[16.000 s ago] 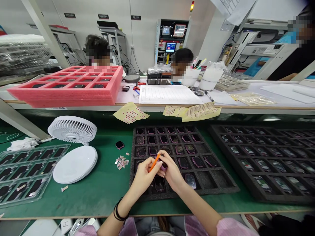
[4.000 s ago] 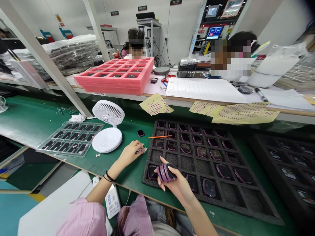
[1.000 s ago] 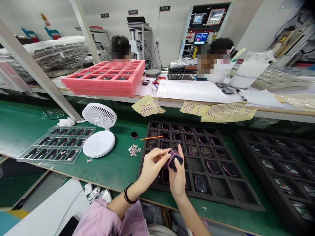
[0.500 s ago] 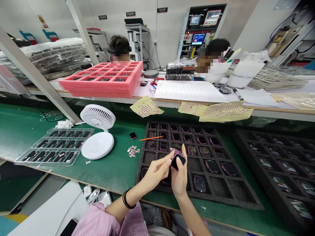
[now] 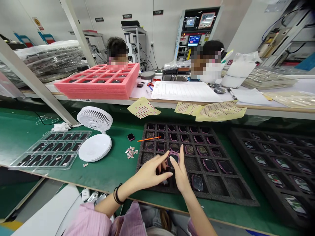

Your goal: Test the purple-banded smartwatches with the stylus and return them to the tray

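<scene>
A smartwatch body [image 5: 173, 158] with a dark screen and purple frame is in my right hand [image 5: 181, 175], its thumb across the screen and its fingers behind. My left hand [image 5: 152, 170] is at the left of the watch, thumb and index finger spread apart. Its index fingertip is at the watch's upper left edge; whether it touches I cannot tell. Both hands are above a dark foam tray [image 5: 216, 200] with many similar watches in its pockets. An orange stick [image 5: 149, 139] lies across the tray's left part.
On the green bench are a white fan [image 5: 94, 147], a single watch [image 5: 131, 137], small pale pieces [image 5: 131, 152] and a clear tray [image 5: 71, 165] of black parts. Another foam tray [image 5: 261, 177] is at right. A pink foam tray [image 5: 95, 91] sits on the shelf, with two people beyond.
My left thumb and index finger have parted from a pinch at the watch's edge. The watch has tilted more upright in my right hand. The view has shifted slightly.
</scene>
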The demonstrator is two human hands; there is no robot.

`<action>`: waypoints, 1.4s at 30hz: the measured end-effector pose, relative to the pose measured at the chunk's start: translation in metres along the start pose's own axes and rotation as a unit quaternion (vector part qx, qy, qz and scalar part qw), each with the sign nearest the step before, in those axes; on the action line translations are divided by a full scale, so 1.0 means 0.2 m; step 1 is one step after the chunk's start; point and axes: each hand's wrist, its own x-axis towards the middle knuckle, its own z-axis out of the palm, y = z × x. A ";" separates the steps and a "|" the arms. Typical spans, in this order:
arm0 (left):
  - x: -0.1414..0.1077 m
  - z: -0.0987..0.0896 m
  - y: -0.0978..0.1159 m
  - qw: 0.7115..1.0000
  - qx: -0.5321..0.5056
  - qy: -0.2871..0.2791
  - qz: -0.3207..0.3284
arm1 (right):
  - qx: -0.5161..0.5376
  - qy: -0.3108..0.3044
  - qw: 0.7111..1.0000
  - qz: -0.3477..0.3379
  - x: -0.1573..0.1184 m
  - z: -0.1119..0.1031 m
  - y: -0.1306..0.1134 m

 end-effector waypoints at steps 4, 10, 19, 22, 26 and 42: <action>0.06 0.06 -0.02 0.969 0.203 0.087 0.112 | -0.066 -0.052 0.996 -0.015 0.01 -0.01 -0.02; 0.16 0.13 -0.11 0.955 0.238 0.096 0.151 | -0.111 -0.054 0.992 -0.021 -0.01 0.00 -0.01; 0.15 0.04 -0.09 0.959 0.130 0.141 0.209 | 0.181 -0.186 0.950 0.172 0.09 -0.15 -0.16; 0.14 0.05 -0.07 0.958 0.121 0.126 0.227 | 0.194 -0.242 0.923 0.227 0.13 -0.18 -0.22; 0.15 0.05 -0.07 0.964 0.120 0.100 0.216 | 0.190 -0.258 0.912 0.257 0.14 -0.18 -0.23; 0.11 -0.11 -0.07 0.980 -0.182 0.033 -0.076 | 0.260 -0.136 0.923 0.250 0.12 -0.26 -0.11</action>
